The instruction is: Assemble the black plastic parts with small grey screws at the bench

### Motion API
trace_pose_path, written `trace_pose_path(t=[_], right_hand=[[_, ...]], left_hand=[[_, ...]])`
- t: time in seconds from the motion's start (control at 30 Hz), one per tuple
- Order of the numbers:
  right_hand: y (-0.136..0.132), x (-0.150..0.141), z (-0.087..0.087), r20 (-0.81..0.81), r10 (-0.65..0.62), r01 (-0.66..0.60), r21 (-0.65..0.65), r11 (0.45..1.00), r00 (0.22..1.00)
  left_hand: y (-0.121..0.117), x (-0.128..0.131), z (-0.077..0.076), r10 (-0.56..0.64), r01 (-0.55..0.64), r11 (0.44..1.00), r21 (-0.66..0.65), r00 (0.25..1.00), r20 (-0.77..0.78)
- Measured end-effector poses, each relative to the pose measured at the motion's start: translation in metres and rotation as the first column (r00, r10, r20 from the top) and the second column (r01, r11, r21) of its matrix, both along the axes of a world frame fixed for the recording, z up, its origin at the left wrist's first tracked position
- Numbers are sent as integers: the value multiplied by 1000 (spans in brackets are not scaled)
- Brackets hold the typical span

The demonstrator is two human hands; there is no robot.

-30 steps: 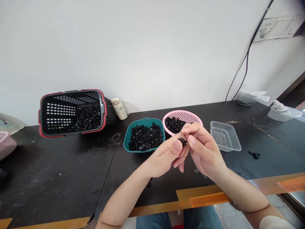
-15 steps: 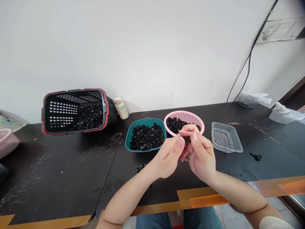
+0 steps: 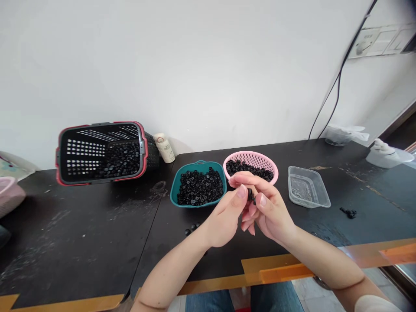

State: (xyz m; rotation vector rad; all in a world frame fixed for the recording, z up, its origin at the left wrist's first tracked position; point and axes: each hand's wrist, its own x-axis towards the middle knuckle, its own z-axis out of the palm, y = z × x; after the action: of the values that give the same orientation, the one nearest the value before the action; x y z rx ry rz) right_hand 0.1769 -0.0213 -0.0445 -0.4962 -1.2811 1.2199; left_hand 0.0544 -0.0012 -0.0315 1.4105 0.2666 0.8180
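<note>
Left hand [image 3: 223,223] and right hand [image 3: 272,212] pinching one small black plastic part [image 3: 250,195] fingertip to fingertip, more still heaped in teal bowl [image 3: 195,163] and pink strainer [image 3: 250,154]

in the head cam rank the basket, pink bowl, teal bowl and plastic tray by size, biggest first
1. The basket
2. The pink bowl and the teal bowl, too alike to rank
3. The plastic tray

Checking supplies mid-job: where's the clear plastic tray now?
In the head view, the clear plastic tray sits on the black table, just right of the pink perforated basket.
</note>
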Motion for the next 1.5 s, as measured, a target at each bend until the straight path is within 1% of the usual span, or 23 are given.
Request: trace_pose_path(t=[0.03,0.1,0.17,0.2,0.27,0.33,0.43,0.5,0.53,0.6,0.63,0.67,0.77,0.87,0.93,1.03,1.07,1.13,1.23,1.3,1.4,1.5], right_hand=[[0,1,1,33,-25,24,13,1000,999],[-1,1,1,72,-140,134,90,987,988],[-2,1,0,79,-260,242,183,953,962],[-3,1,-1,76,-288,268,207,941,955],[-4,1,-2,64,-267,252,184,950,962],[-4,0,-3,36,-196,191,119,974,980],[-3,-1,-4,-29,-134,136,65,989,991],[-2,-2,-3,-63,-128,132,58,990,990],[-2,-3,-3,-75,-134,138,65,988,988],[-2,-6,-2,-83,-169,177,103,979,982],[-2,-7,-1,-84,-198,208,130,969,977],[-2,-8,-1,-82,-229,239,158,958,970],[-2,-11,-4,-87,-319,331,244,912,944],[0,-12,-8,-116,-378,396,307,866,918],[1,-11,-11,-135,-392,415,320,852,910],[3,-9,-13,-154,-392,421,335,843,907],[3,-8,-13,-158,-395,425,342,838,905],[3,-7,-11,-160,-400,431,349,832,902],[2,-5,-8,-170,-377,413,345,843,910],[0,-5,-6,-178,-339,380,329,864,924],[-2,-4,-4,-183,-266,311,294,904,946],[-5,-4,-3,-182,-210,250,238,939,961]], left_hand=[[1,1,0,-27,27,999,-22,1000,9],[2,1,-2,-68,68,997,-35,998,17],[2,1,-4,-92,92,996,-20,996,1],[3,1,-5,-90,90,996,-6,996,-21],[2,1,-7,-46,49,998,40,996,-78],[1,2,-8,51,-39,993,113,992,-113],[-1,3,-7,206,-181,956,232,975,-88],[-2,3,-6,290,-260,910,322,956,-48],[-3,2,-5,336,-299,875,379,942,-31],[-3,0,-4,420,-360,788,499,907,-9],[-3,0,-3,451,-374,750,546,892,-9],[-3,-1,-3,470,-376,723,580,883,-13],[-4,-3,-3,503,-370,675,638,864,-31],[-4,-3,-4,520,-361,621,695,854,-22],[-5,-4,-3,491,-325,616,718,871,-26],[-4,-6,1,452,-244,624,743,888,-88],[-4,-8,3,455,-222,615,757,884,-110],[-2,-10,7,473,-195,577,793,871,-130],[3,-12,12,484,-192,497,846,871,-87],[5,-12,13,497,-206,436,876,867,-44],[7,-10,10,544,-254,347,903,839,27],[7,-8,6,571,-303,301,904,817,84]])
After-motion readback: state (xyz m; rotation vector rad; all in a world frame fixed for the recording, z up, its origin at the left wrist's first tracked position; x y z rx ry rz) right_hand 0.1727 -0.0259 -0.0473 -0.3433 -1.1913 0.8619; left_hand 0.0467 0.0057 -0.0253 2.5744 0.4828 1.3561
